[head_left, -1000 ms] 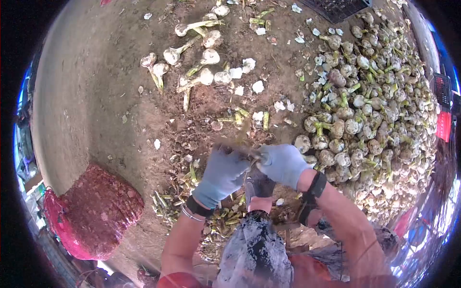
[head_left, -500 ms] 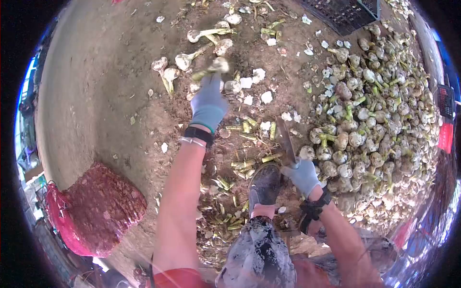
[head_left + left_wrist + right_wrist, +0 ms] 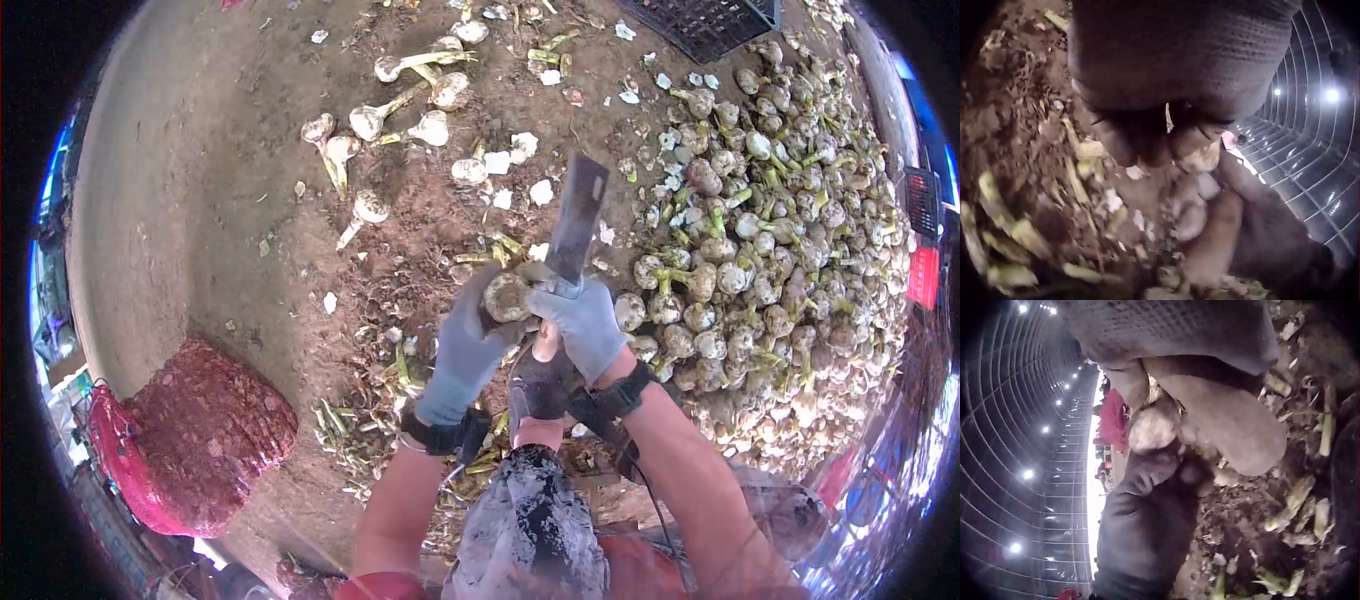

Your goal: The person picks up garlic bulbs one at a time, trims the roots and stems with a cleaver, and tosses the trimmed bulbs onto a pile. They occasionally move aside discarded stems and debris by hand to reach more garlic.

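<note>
In the head view my gloved left hand (image 3: 470, 340) grips a garlic bulb (image 3: 507, 298), its round face turned up. My gloved right hand (image 3: 583, 322) holds a broad metal blade (image 3: 580, 215) that points up and away, its fingers close against the bulb. Both hands are together above a shoe (image 3: 540, 390). In the left wrist view part of the bulb (image 3: 1200, 157) shows under the left glove (image 3: 1179, 62). The right wrist view shows the bulb (image 3: 1154, 428) between the left glove (image 3: 1147, 519) and the right glove (image 3: 1222, 419).
A large heap of garlic (image 3: 780, 270) lies to the right, with a black crate (image 3: 705, 25) at its top. Several bulbs with stems (image 3: 368, 122) lie on the ground ahead. A filled red mesh bag (image 3: 210, 430) stands at lower left; cut stems litter the ground.
The left hand has come back from the bulbs ahead with one in its grip. The right hand has moved up and left to meet it, blade raised. One bulb ahead lies in a new spot.
</note>
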### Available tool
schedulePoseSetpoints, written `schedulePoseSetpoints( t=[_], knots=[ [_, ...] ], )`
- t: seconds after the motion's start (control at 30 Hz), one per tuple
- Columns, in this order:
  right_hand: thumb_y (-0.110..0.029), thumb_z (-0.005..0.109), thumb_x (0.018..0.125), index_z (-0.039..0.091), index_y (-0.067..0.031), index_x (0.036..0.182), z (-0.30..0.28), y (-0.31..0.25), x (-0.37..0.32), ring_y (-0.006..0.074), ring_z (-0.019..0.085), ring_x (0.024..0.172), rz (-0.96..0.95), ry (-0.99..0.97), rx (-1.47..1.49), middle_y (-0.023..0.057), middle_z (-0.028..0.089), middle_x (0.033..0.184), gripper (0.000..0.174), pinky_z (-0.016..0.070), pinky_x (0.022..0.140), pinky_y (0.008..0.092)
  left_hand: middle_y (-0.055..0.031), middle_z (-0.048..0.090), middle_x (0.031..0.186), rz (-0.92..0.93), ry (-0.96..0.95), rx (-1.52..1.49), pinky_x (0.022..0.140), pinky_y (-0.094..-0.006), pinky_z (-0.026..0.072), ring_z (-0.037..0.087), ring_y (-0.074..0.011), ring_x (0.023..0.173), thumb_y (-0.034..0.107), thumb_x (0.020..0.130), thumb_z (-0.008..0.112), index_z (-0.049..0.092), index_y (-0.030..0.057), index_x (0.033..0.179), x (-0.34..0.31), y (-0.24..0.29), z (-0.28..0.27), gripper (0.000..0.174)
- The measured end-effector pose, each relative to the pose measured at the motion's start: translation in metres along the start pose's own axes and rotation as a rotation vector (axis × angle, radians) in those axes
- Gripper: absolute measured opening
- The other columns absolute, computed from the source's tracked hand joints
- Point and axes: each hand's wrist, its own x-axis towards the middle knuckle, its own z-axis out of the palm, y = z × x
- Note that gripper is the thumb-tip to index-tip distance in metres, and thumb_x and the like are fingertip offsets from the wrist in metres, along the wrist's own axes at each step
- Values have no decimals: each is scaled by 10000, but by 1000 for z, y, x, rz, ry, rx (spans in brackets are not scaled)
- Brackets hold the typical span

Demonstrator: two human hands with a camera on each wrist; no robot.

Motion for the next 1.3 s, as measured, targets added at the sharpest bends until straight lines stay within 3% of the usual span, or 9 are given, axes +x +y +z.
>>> schedulePoseSetpoints(
  t=[0.17, 0.27, 0.4, 0.47, 0.5, 0.93, 1.03, 1.2, 1.3],
  knots=[
    [-52, 733, 832, 646, 45, 1198, 3, -3, -5, 64, 611, 795, 19, -107, 61, -18, 672, 920, 388, 499, 668, 226, -93, 572, 1289, -277, -73, -668, 930, -287, 499, 560, -152, 1155, 70, 784, 786, 457, 28, 1398, -5, 21, -5, 698],
    [-63, 724, 840, 656, 21, 1185, -7, -6, -9, 41, 581, 773, 5, -102, -1, -41, 653, 864, 362, 492, 654, 221, -74, 577, 1269, -273, -76, -464, 905, -282, 509, 562, -135, 1132, 44, 791, 772, 471, 25, 1378, -3, 31, -10, 659],
    [-158, 654, 853, 685, -82, 1065, -16, -18, -23, 223, 671, 733, -508, 31, -957, 89, 681, 836, 228, 530, 669, 347, -72, 603, 1229, -449, -67, -357, 909, -289, 509, 574, -140, 1121, 43, 801, 758, 494, 23, 1353, -2, 59, -24, 612],
    [-162, 630, 822, 659, -108, 974, -17, -25, -27, 319, 655, 742, -713, -141, -1469, 101, 650, 793, 164, 517, 652, 418, -85, 630, 1177, 14, -70, 208, 927, -308, 503, 596, -152, 1079, 60, 814, 745, 508, 20, 1345, -3, 39, -27, 583],
    [-131, 623, 791, 623, -119, 951, -15, -23, -30, 300, 647, 715, -762, -137, -1484, 69, 611, 754, 160, 499, 625, 428, -104, 644, 1154, 165, -49, 38, 924, -314, 495, 612, -160, 1045, 97, 809, 751, 507, 3, 1344, -8, 36, -28, 595],
    [-174, 697, 762, 640, -124, 1116, -20, -21, -29, 340, 667, 824, -542, -172, -1486, 129, 671, 920, 362, 523, 709, 442, -98, 656, 1142, 144, -124, 246, 858, -304, 512, 642, -166, 959, 171, 720, 830, 587, -7, 1249, -15, 45, -40, 609],
    [-381, 562, 925, 676, -92, 1151, -56, -3, 5, 337, 703, 829, 25, 98, -1442, 188, 718, 927, 384, 559, 752, 441, -125, 657, 1140, 119, -175, 96, 915, -323, 505, 653, -194, 1011, 299, 676, 862, 611, 10, 1210, -29, 61, -37, 657],
    [-302, 628, 856, 678, -109, 1114, -48, 10, -7, 357, 689, 862, -173, -110, -1088, 146, 718, 947, 326, 549, 772, 445, -104, 633, 1128, 37, -193, 13, 966, -373, 459, 602, -261, 1078, 209, 709, 791, 653, 94, 1142, -11, 49, -20, 468],
    [-283, 627, 846, 687, -81, 1080, -18, -30, -22, 352, 695, 868, -161, -176, -1187, 162, 719, 940, 315, 548, 765, 432, -72, 630, 1046, 597, -138, 553, 950, -475, 432, 571, -328, 1039, 44, 674, 690, 657, 134, 920, -7, 44, -18, 264]
  ],
)
